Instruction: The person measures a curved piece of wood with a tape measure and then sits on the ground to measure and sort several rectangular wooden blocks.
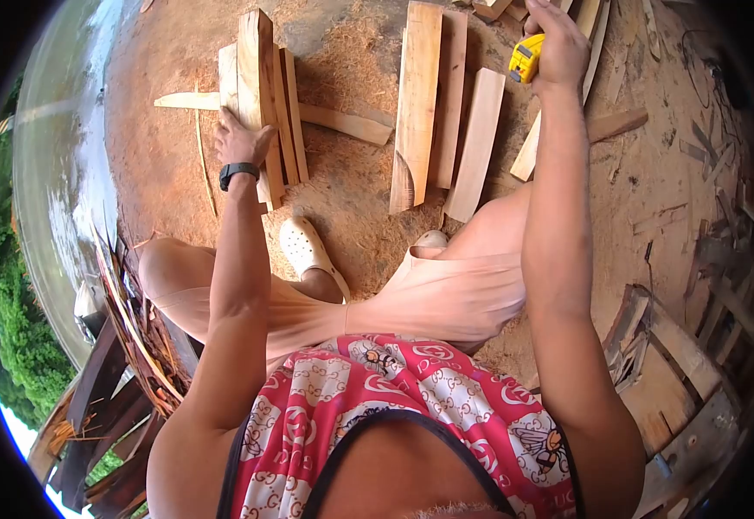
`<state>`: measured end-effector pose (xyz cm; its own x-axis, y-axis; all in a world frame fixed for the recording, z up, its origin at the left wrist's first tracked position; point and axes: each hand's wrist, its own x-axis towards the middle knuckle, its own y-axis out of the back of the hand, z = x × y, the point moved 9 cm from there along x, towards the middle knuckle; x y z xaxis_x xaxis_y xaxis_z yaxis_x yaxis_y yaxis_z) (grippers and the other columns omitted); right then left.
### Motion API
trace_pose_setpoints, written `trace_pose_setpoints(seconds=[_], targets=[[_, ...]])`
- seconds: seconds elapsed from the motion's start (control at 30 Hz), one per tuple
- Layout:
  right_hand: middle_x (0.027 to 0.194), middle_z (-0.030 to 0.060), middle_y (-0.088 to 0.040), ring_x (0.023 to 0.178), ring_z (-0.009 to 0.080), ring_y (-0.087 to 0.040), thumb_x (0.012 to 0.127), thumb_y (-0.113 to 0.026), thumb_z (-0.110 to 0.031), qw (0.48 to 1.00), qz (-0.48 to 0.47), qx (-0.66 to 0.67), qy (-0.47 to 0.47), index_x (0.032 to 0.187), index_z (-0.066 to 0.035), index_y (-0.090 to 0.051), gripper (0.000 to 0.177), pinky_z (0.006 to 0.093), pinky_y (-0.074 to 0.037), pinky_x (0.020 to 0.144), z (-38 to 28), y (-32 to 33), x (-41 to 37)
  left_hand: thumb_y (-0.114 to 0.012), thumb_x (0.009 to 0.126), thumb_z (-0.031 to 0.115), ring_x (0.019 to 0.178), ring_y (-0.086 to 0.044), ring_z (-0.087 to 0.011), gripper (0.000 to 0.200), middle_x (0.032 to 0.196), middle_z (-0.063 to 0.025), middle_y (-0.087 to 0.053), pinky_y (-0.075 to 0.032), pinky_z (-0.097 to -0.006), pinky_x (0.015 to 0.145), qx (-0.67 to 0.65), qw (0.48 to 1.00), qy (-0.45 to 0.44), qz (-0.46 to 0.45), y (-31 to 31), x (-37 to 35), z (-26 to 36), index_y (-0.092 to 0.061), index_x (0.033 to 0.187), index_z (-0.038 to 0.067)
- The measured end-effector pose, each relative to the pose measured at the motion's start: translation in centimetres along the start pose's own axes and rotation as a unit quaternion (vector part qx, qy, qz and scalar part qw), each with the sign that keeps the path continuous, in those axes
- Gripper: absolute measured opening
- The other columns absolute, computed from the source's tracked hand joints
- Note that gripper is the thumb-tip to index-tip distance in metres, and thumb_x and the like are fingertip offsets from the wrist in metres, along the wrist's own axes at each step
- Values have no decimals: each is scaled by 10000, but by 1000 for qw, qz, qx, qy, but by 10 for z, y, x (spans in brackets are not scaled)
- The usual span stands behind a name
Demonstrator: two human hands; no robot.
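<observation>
My left hand (240, 138), with a black watch on the wrist, rests on a stack of short wooden planks (264, 95) standing on edge on the sawdust-covered ground. My right hand (557, 48) is raised further out and grips a yellow tape measure (526, 59). Below and left of that hand lie three flat planks (442, 108) side by side. I am squatting, and my white shoes (306, 246) show between the two plank groups.
Long thin offcuts (342, 123) lie behind the stack. Scrap boards and offcuts (680, 346) pile up at the right, with more dark timber scraps (126, 320) at the left. A grey water surface (57, 156) borders the ground on the left.
</observation>
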<state>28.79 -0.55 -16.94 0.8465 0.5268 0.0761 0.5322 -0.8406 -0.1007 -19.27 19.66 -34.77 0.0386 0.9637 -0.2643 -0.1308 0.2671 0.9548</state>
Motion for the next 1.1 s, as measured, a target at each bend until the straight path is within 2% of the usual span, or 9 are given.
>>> trace_pose_setpoints(seconds=[0.1, 0.17, 0.3, 0.47, 0.57, 0.63, 0.83, 0.9, 1.1], targets=[[756, -10, -615, 658, 83, -536, 869, -690, -93, 1000, 9, -11, -2, 965, 5, -719, 140, 220, -405, 603, 1, 2, 1, -727, 726, 668, 1453, -286, -435, 1218, 1617, -272, -154, -297, -549, 1169, 46, 999, 13, 0, 6, -6, 16, -92, 1596, 101], [743, -15, -612, 658, 79, -536, 872, -691, -97, 999, -2, -34, 40, 956, -8, -725, 128, 218, -406, 603, 4, 4, 6, -714, 794, 615, 1444, -312, -410, 1099, 1593, -279, -220, -292, -554, 1172, 36, 982, -80, 168, 30, -23, 57, -167, 1573, 66], [739, -13, -616, 657, 79, -542, 871, -702, -110, 999, 6, -29, 16, 964, -14, -725, 136, 215, -410, 604, 5, -2, 4, -776, 803, 487, 1396, -397, -383, 999, 1543, -275, -322, -398, -500, 1123, -158, 948, -278, -6, -19, -95, 182, -267, 1504, -11], [709, 23, -578, 552, 117, -555, 867, -726, -130, 998, -47, -42, 20, 1087, 66, -670, 300, 277, -484, 498, 19, -7, 16, -874, 701, 444, 1319, -491, -380, 1063, 1490, -287, -402, -455, -394, 1075, -234, 954, -147, -117, -141, -125, 228, -310, 1457, -45], [713, 18, -579, 562, 105, -563, 868, -723, -127, 999, -36, -26, -26, 1114, 62, -667, 315, 260, -473, 499, 14, -7, 6, -886, 697, 332, 1205, -582, -363, 964, 1348, -283, -538, -496, -370, 1006, -452, 845, -57, -282, -197, -114, 227, -357, 1396, -70], [719, 11, -577, 567, 92, -561, 875, -713, -118, 999, -35, -6, -33, 1153, 76, -651, 345, 238, -460, 507, 10, -9, 1, -859, 711, 220, 1098, -632, -342, 747, 1182, -249, -632, -519, -368, 928, -454, 826, -271, -192, -197, -117, 234, -449, 1272, -53], [736, 1, -610, 672, 79, -560, 856, -742, -169, 998, -40, -48, -18, 1071, 34, -715, 297, 219, -443, 626, 14, -12, 4, -783, 734, 144, 889, -630, -317, 477, 1028, -184, -609, -549, -375, 789, -650, 681, 154, -300, -237, -108, 233, -499, 1058, -59], [738, 2, -608, 668, 76, -562, 861, -738, -164, 997, -44, -64, -19, 1078, 33, -708, 295, 214, -447, 615, 13, -15, 1, -813, 716, 256, 956, -629, -357, 603, 1105, -224, -592, -543, -403, 845, -394, 899, -92, -166, -191, -111, 240, -486, 1093, -82], [738, 5, -606, 653, 71, -560, 858, -747, -155, 996, -40, -76, -32, 1065, 27, -712, 278, 209, -455, 588, 16, -16, -2, -875, 644, 356, 1166, -572, -397, 830, 1189, -273, -576, -475, -444, 999, -382, 904, -79, -174, -197, -111, 237, -438, 1199, -79]])
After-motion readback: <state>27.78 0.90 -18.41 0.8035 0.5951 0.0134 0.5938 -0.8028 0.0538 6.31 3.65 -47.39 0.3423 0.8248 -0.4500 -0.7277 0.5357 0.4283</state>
